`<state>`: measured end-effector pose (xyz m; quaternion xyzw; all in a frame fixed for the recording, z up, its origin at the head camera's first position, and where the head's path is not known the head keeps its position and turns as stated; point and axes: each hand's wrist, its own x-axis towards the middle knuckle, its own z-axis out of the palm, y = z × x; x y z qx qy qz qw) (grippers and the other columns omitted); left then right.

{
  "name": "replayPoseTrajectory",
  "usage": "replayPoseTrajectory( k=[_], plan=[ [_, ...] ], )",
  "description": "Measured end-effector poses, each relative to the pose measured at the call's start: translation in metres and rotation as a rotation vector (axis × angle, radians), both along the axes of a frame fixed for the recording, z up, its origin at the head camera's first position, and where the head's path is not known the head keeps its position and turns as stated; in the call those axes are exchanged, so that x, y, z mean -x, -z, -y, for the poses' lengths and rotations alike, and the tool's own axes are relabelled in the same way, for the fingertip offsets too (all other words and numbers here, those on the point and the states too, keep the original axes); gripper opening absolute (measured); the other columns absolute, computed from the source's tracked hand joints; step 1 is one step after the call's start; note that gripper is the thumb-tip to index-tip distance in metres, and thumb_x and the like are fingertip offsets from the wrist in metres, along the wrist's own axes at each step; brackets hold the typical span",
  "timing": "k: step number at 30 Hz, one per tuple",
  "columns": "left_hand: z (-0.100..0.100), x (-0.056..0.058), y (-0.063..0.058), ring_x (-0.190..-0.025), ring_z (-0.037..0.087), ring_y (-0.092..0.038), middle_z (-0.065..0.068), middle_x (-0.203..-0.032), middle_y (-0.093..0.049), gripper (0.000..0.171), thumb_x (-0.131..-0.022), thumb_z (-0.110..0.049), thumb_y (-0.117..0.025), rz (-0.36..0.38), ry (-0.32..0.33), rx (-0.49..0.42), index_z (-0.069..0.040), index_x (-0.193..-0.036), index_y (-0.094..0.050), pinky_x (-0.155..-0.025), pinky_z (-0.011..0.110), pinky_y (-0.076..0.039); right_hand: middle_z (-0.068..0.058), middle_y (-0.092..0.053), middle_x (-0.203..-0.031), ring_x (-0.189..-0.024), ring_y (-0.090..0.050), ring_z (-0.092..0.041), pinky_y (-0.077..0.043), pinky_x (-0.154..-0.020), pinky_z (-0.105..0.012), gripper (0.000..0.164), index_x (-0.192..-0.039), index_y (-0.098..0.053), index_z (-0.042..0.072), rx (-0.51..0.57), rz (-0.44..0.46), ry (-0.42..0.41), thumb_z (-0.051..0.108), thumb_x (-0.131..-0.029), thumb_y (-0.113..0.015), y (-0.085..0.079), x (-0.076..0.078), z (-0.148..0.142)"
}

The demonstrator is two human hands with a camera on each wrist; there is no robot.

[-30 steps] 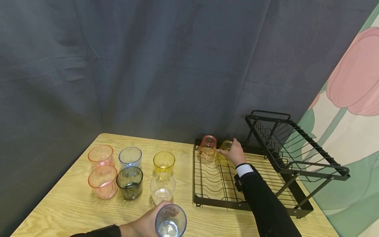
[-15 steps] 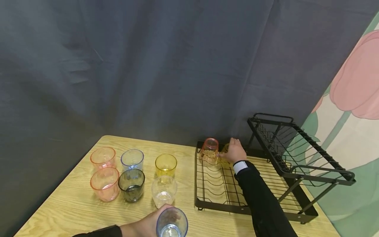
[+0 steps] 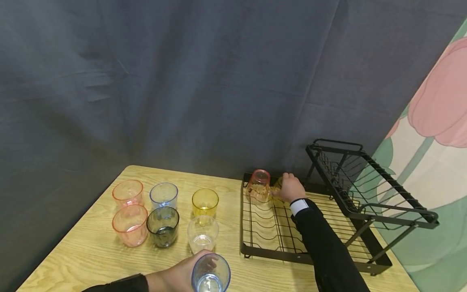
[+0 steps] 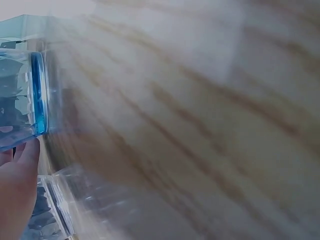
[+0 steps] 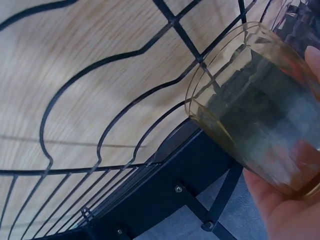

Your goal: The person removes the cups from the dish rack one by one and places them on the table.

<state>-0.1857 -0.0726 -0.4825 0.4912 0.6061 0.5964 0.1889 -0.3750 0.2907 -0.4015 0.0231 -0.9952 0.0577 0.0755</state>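
Note:
Upside down on the black dish rack [image 3: 271,250], at its back edge, is a yellow glass [image 5: 250,115]. My right hand [image 3: 292,189] grips it, thumb on one side and fingers on the other, and covers most of it in the head view. Just left of it a red-tinted glass [image 3: 260,186] stands inverted on the wires. At the near edge of the table, my left hand [image 3: 180,276] holds a clear glass with a blue rim [image 3: 211,273], mouth up. In the left wrist view that blue glass [image 4: 17,100] appears at the left edge, with fingertips beneath it.
Upright on the wooden table [image 3: 84,251] stand two pink glasses [image 3: 128,194], a blue glass [image 3: 164,195], a dark grey glass [image 3: 163,228], a yellow glass [image 3: 205,202] and a clear glass [image 3: 202,234]. A raised upper rack [image 3: 368,178] overhangs the right side. Behind hangs a dark curtain [image 3: 219,89].
The head view has shifted slightly. My right thumb has drawn a little right, away from the red-tinted glass. My left hand holds the blue-rimmed glass in nearly the same place.

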Motion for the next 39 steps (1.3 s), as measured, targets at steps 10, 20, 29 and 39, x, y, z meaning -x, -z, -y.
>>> replayPoseTrajectory(
  k=[10,20,29,39],
  plan=[
    [0.002,-0.004,0.000,-0.123,0.022,-0.044,0.030,-0.129,-0.038,0.083,-0.071,0.003,-0.074,-0.028,-0.035,-0.039,0.003,-0.134,-0.019,-0.100,0.031,-0.042,-0.029,-0.048,-0.118,-0.103,-0.050,-0.042,-0.047,-0.084,-0.051,0.086,-0.127,-0.039,-0.011,0.007,-0.048,-0.035,0.044,-0.070,-0.074,0.000,-0.010,0.001],
    [0.007,-0.012,-0.026,-0.128,0.017,-0.035,0.019,-0.139,-0.033,0.089,-0.074,-0.008,-0.076,0.085,-0.094,0.091,-0.010,-0.141,-0.018,-0.102,0.025,-0.034,-0.029,-0.047,-0.122,-0.106,-0.051,-0.041,-0.047,-0.084,-0.050,0.090,-0.130,-0.036,-0.011,0.104,-0.019,-0.076,0.049,-0.072,-0.071,-0.003,-0.035,0.004],
    [0.004,-0.009,-0.053,-0.129,0.015,-0.037,0.021,-0.141,-0.034,0.079,-0.082,-0.013,-0.068,-0.018,-0.143,0.008,0.003,-0.140,-0.018,-0.106,0.027,-0.032,-0.025,-0.042,-0.131,-0.115,-0.046,-0.038,-0.046,-0.087,-0.048,0.101,-0.136,-0.030,-0.002,0.509,0.089,-0.002,0.068,-0.070,-0.061,-0.021,-0.055,0.004],
    [-0.004,0.007,-0.091,-0.126,0.035,-0.038,0.018,-0.141,-0.034,0.077,-0.079,-0.001,-0.068,-0.140,-0.316,-0.115,-0.004,-0.141,-0.022,-0.105,0.032,-0.035,-0.015,-0.022,-0.147,-0.133,-0.024,-0.030,-0.025,-0.108,-0.051,0.089,-0.144,-0.017,0.005,1.212,0.109,0.019,0.054,-0.083,-0.058,-0.045,-0.088,0.027]
  ],
)
